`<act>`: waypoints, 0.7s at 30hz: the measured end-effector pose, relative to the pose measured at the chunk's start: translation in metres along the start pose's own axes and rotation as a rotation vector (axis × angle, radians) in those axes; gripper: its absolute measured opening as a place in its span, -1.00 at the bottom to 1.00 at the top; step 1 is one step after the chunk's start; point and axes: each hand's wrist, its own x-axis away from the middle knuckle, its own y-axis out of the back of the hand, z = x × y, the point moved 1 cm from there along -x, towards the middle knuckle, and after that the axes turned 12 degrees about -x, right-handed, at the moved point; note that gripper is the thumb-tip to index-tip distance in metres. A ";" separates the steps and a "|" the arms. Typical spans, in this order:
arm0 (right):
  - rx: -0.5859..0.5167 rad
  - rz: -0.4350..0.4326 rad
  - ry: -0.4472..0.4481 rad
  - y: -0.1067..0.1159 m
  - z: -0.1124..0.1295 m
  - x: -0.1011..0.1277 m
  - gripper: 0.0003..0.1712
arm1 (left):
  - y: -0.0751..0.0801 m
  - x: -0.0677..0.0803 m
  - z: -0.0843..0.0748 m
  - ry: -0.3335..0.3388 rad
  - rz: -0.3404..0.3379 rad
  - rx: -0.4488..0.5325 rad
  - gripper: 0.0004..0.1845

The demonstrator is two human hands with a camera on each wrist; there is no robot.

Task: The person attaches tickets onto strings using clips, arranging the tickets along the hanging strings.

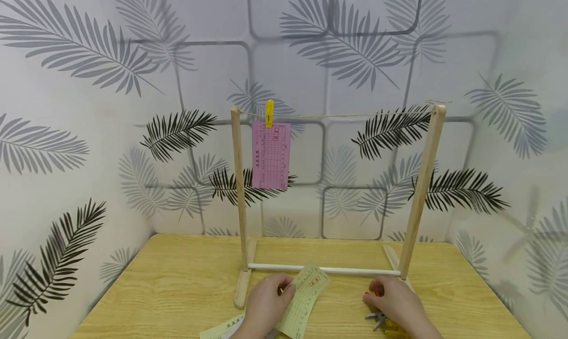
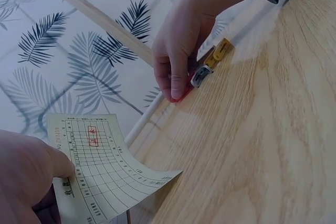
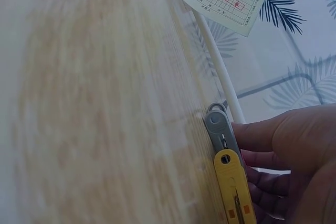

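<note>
My left hand pinches a pale green paper form with a printed grid and a red stamp; the sheet curves upward in front of the rack. Low by the rack's right foot, my right hand holds a red clothespin between thumb and fingers, mostly hidden by them. Beside that hand on the table lie a grey clothespin and a yellow clothespin. A pink form hangs from the string near its left end, clipped by another yellow clothespin.
The wooden rack stands on the table, with a left post, a right post and a white bar low between them. More paper forms lie at the front edge, under my left wrist. A leaf-patterned wall rises behind.
</note>
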 end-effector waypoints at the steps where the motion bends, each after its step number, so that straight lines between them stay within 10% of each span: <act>1: 0.000 -0.002 -0.001 0.000 0.000 -0.001 -0.69 | 0.000 -0.001 0.000 0.004 0.002 0.000 -0.95; 21: -0.011 0.024 -0.037 0.003 0.001 0.000 -0.79 | 0.000 -0.004 0.000 0.037 0.008 0.068 -0.93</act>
